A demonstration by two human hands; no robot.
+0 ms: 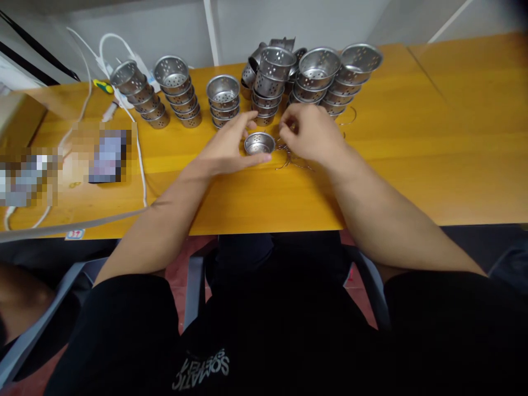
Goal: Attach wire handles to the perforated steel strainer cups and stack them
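Observation:
A small round metal cup (259, 144) stands upright on the wooden table, its opening facing up. My left hand (231, 144) curves around its left side, thumb in front and fingers behind, spread apart; whether the skin touches the rim is unclear. Just right of the cup, my right hand (310, 132) is closed in a pinch, and what is between the fingertips is hidden. Beneath that hand lies a loose tangle of thin metal wires (293, 159). Behind both hands rises a stack of perforated metal cups (269, 85).
More perforated cup stacks line the back, including a left stack (181, 91) and a right stack (350, 77). A blurred phone-like thing (109, 157) and a white cable (142, 170) lie left. Another person's arm (25, 297) shows at lower left.

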